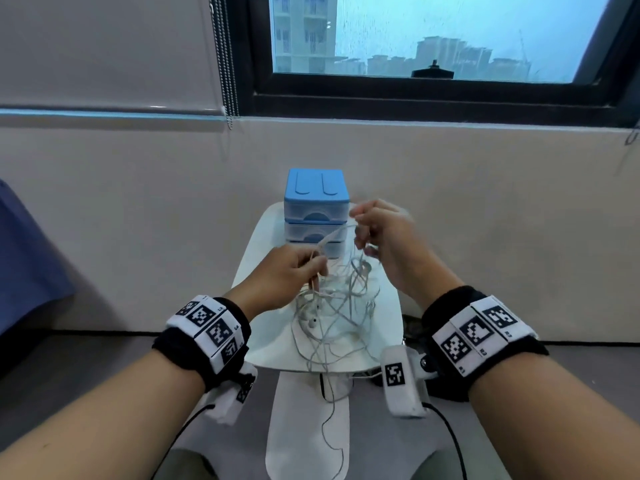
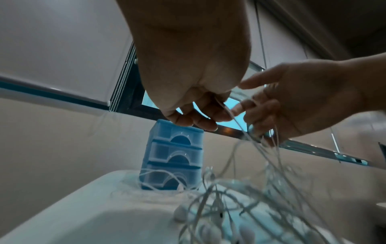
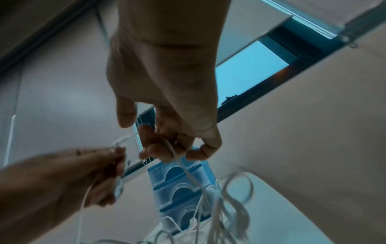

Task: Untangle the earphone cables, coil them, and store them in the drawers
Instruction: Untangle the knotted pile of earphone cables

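A tangle of white earphone cables [image 1: 332, 306] lies on the small white table [image 1: 263, 344], with some strands lifted. My left hand [image 1: 294, 271] holds a bunch of cable strands in curled fingers just above the pile; the cable [image 2: 231, 115] runs out from under its fingers. My right hand [image 1: 374, 230], higher and to the right, pinches other strands, and the cable [image 3: 179, 158] hangs down from its curled fingers. A taut stretch of cable spans between both hands. The blue three-drawer unit [image 1: 316, 211] stands at the table's far end with its drawers closed.
The table sits close to a beige wall under a dark-framed window. A bead chain [image 1: 227, 64] hangs from the blind at the left. One cable end [image 1: 332, 427] dangles off the table's near edge. A blue cloth [image 1: 24, 258] shows at the far left.
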A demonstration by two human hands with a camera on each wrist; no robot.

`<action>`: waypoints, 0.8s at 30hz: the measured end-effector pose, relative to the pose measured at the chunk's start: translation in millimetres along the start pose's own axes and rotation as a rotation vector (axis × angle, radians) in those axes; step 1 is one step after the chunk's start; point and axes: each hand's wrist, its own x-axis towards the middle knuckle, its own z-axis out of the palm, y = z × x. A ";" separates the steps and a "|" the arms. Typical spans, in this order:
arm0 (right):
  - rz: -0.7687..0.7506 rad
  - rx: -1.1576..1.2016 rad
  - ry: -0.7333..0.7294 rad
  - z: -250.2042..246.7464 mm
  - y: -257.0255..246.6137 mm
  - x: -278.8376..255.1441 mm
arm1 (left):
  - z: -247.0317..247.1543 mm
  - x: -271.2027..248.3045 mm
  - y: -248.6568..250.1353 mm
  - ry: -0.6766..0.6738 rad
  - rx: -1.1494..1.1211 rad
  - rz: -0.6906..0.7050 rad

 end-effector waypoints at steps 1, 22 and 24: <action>0.036 -0.156 -0.037 -1.9 0.5 0.0 | -3.2 1.4 3.3 0.021 0.014 0.004; 0.022 -0.639 0.062 14.5 -13.6 20.8 | -35.8 36.2 31.0 0.009 0.161 -0.050; -0.154 -0.779 0.032 23.9 -20.0 21.0 | -40.2 43.1 39.6 0.007 0.215 -0.047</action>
